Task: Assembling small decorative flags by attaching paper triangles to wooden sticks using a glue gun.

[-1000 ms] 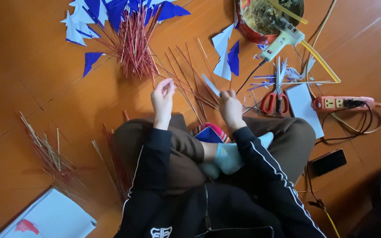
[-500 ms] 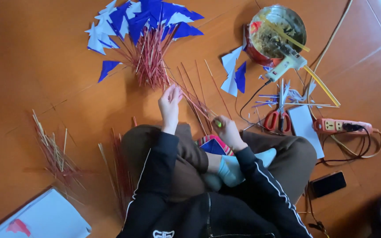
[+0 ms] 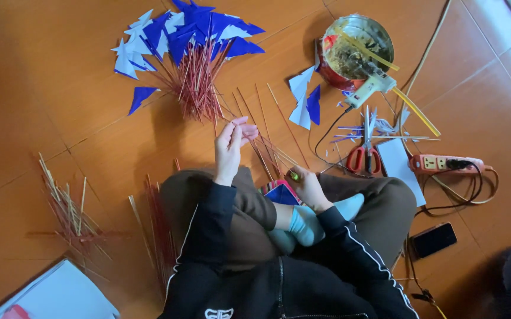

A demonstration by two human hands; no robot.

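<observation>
Two hands entered from the head view. Left hand (image 3: 232, 147): raised over the floor (image 3: 43, 88), fingers spread and released, a thin red stick (image 3: 255, 139) just beside them; contact could not be told. Right hand (image 3: 307, 184): low by the knee, fingers clenched on a small green-tipped item (image 3: 294, 175). Finished stock: heap of blue paper flags on red sticks (image 3: 190, 53). Remaining stock, by judgement considerable: loose sticks (image 3: 270, 127), bare bundle (image 3: 69, 207), cut blue triangles (image 3: 304, 103). Nearby: glue gun (image 3: 370, 87), scissors (image 3: 365, 150).
</observation>
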